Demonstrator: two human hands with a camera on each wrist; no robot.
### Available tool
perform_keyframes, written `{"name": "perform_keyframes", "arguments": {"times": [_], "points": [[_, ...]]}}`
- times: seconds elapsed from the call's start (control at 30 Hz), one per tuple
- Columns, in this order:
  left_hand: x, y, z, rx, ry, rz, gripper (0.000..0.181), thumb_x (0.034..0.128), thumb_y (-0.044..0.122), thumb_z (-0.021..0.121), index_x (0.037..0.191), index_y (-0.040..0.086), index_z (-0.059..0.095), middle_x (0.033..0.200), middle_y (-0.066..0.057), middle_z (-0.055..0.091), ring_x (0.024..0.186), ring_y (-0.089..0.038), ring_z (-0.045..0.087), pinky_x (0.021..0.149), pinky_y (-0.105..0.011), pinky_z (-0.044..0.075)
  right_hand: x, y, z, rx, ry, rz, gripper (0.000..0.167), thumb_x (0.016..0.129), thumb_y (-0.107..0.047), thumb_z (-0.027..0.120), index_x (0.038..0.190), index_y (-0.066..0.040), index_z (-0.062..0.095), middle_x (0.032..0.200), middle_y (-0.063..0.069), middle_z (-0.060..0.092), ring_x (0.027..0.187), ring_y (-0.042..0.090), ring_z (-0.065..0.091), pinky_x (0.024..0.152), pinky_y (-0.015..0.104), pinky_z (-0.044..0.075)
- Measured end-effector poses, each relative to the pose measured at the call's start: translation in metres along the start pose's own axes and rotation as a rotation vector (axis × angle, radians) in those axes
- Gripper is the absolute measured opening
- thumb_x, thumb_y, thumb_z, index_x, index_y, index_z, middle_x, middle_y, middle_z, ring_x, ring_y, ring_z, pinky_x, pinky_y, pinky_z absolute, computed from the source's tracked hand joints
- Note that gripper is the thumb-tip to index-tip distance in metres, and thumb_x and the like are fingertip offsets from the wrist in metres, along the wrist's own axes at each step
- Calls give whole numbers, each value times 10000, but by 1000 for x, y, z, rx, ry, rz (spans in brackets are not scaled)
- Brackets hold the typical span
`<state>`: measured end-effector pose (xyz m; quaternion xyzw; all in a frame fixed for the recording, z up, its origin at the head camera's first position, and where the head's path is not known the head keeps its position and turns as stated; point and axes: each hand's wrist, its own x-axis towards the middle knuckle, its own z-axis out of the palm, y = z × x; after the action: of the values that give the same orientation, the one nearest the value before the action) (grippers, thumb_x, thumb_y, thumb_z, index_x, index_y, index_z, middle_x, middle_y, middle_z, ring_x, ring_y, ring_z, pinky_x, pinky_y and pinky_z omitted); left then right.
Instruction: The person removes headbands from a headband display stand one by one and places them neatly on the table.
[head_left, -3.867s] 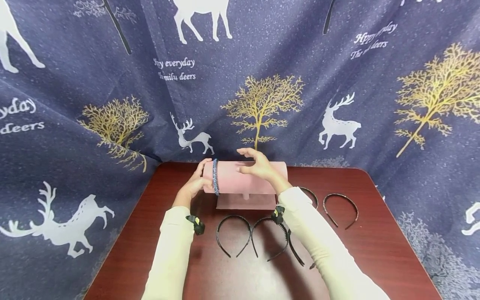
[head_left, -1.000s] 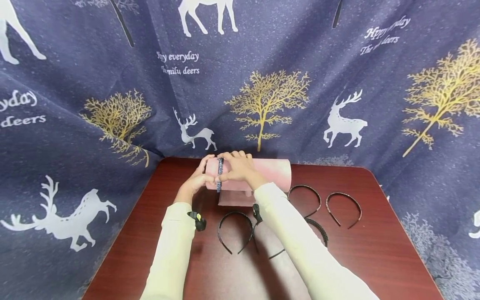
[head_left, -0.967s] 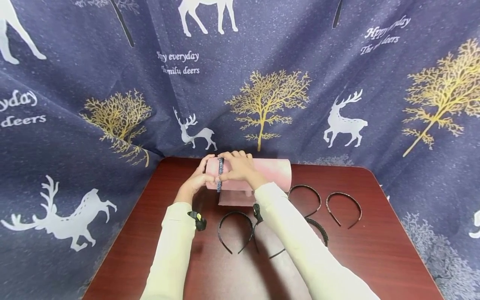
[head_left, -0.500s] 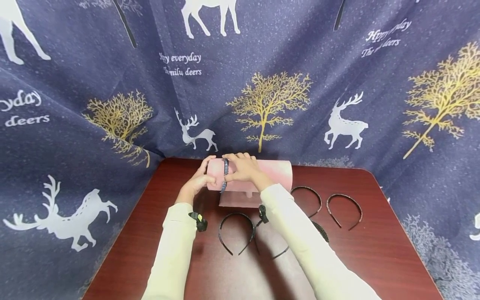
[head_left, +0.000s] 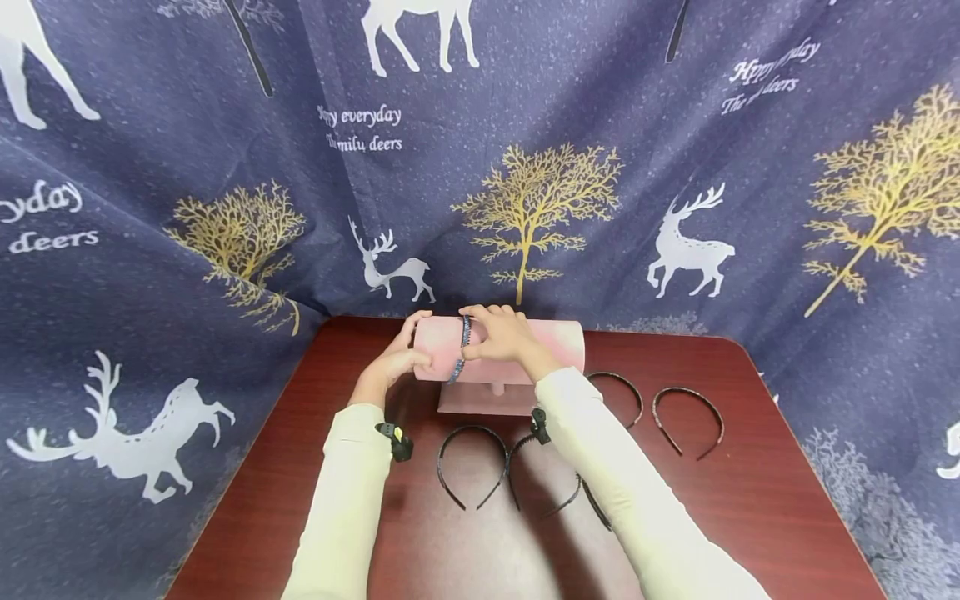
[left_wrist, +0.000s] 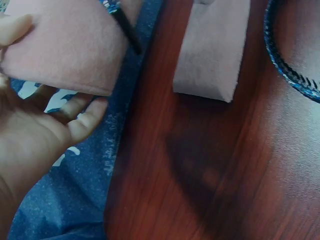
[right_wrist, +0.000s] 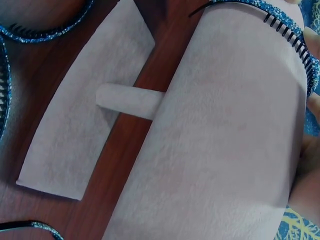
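Observation:
A pink, fabric-covered headband display stand (head_left: 438,342) has a horizontal roll on a post and flat base. Around the roll, left of its middle, sits a glittery blue headband (head_left: 457,369) with black comb teeth, its lower end slanting left. My right hand (head_left: 508,335) pinches this headband between thumb and fingers, at the roll's top and front. At the roll's left end, my left hand (head_left: 390,364) holds on, thumb in front and fingers behind. The left wrist view shows that hand (left_wrist: 40,135) at the roll's edge. The right wrist view shows the headband's teeth (right_wrist: 290,34) against the roll.
Several loose headbands lie on the red-brown table (head_left: 750,500): one dark headband (head_left: 472,428) in front of the base, others overlapping it or partly behind the right sleeve (head_left: 622,483), and a patterned headband (head_left: 686,390) at right. A deer-print curtain (head_left: 450,208) hangs behind.
My right hand came over from the roll's middle, took hold of the blue headband and slid it from the left end rightward along the roll. My left hand stays at the left end.

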<state>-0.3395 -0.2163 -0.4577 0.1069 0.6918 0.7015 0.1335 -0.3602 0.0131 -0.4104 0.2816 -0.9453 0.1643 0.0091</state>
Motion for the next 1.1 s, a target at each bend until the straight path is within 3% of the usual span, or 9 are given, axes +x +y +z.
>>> {"name": "perform_keyframes", "arguments": {"times": [0.17, 0.27, 0.53, 0.77, 0.9, 1.1], "points": [[6, -8, -7, 66, -51, 8, 959, 643, -183, 563, 1408, 270, 205, 1302, -146, 272, 936, -301, 485, 719, -392, 470, -2, 5, -2, 20, 1, -2, 788, 681, -541, 657, 1389, -300, 409, 1310, 64, 476, 1148, 294, 411, 881, 497, 319], [8, -10, -8, 95, -48, 15, 962, 653, -147, 623, 1412, 271, 207, 1300, -155, 286, 986, -321, 472, 755, -402, 461, -4, 6, -2, 22, 6, -7, 783, 680, -539, 652, 1386, -302, 410, 1301, 62, 481, 1141, 295, 416, 884, 498, 321], [12, -9, -6, 191, 56, 33, 949, 657, -43, 777, 1392, 252, 256, 1305, -124, 313, 1118, -321, 415, 878, -427, 412, -7, 10, -6, 32, 13, -12, 781, 678, -524, 655, 1381, -279, 416, 1303, 58, 486, 1149, 315, 420, 877, 506, 322], [11, -5, -4, 199, 130, 49, 873, 642, -15, 801, 1333, 192, 309, 1315, -102, 353, 1148, -292, 402, 939, -430, 354, -12, 17, -10, 62, 9, -10, 772, 674, -503, 651, 1373, -265, 428, 1288, 61, 493, 1138, 318, 419, 901, 514, 305], [7, 3, -2, 171, 94, 24, 879, 651, -9, 793, 1351, 160, 290, 1319, -134, 348, 1130, -317, 415, 920, -440, 372, -16, 19, -11, 64, 12, -13, 768, 676, -502, 649, 1371, -260, 431, 1289, 68, 497, 1150, 323, 420, 913, 524, 300], [-3, 21, 5, 163, 4, 14, 981, 683, -20, 757, 1455, 195, 192, 1470, -155, 124, 1268, -360, 238, 983, -527, 281, -20, 23, -12, 63, 16, 1, 769, 682, -509, 662, 1373, -260, 435, 1297, 63, 496, 1164, 315, 415, 912, 512, 298]]}}
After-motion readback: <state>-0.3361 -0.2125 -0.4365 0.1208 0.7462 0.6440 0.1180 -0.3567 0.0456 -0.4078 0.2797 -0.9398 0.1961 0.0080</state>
